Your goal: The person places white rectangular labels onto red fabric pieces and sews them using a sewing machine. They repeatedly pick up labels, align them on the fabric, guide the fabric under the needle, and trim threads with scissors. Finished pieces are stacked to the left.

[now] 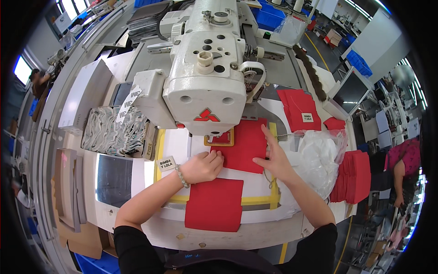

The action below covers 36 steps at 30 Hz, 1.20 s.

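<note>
A red fabric piece [244,153] lies flat under the sewing machine head [205,91], partly beneath a small yellowish clamp frame [221,144]. My left hand [204,166], with a beaded bracelet on its wrist, is closed, its fingertips curled down at the fabric's left edge just below the clamp. Whatever those fingers may hold is hidden. My right hand [275,157] is open at the fabric's right edge, thumb and fingers spread apart. Beside my left wrist lies a small pale label [166,163] with dark print. Nearer me, a second red piece [214,205] rests over yellow tape.
Right of the machine lie red pieces with a sewn label [296,109], a plastic bag of white material [319,157] and a red stack [352,177]. To the left are a box of folded label strips [114,131] and a white carton [86,93]. Another person [404,160] is far right.
</note>
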Motion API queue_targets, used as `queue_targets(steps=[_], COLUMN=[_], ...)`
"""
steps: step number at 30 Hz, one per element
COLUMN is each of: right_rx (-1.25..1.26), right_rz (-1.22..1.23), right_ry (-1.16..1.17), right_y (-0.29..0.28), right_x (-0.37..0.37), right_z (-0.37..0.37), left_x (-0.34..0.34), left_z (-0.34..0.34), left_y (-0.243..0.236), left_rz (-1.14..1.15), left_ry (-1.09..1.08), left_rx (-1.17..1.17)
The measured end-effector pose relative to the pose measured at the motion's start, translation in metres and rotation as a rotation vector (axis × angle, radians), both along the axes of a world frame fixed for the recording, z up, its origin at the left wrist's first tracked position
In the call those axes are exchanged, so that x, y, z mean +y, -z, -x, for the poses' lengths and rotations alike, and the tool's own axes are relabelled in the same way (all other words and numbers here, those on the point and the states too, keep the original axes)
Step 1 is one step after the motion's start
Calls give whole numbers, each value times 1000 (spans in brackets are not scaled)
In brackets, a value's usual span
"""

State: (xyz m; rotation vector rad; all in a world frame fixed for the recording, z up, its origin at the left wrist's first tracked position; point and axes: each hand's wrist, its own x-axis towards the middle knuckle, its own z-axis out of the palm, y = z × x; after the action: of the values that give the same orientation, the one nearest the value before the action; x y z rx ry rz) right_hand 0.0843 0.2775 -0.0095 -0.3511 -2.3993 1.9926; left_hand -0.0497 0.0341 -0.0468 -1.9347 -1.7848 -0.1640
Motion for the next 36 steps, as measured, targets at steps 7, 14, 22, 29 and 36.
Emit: queue_targets(steps=[7, 14, 22, 29, 36], right_rx=[118, 289, 363, 378, 372], right_rz=[-365, -663, -842, -884, -895], right_ry=[-164, -249, -227, -196, -193], right_y=[-9, 13, 21, 21, 20], right_x=[-16, -19, -26, -31, -32], right_z=[7, 16, 17, 16, 16], left_x=[-16, -24, -46, -52, -54], left_z=[8, 14, 11, 6, 9], left_y=[-6, 1, -13, -15, -11], left_rz=[-60, -63, -102, -104, -132], left_ry=[-198, -295, -440, -473, -474], left_rx=[-5, -54, -450, -545, -544])
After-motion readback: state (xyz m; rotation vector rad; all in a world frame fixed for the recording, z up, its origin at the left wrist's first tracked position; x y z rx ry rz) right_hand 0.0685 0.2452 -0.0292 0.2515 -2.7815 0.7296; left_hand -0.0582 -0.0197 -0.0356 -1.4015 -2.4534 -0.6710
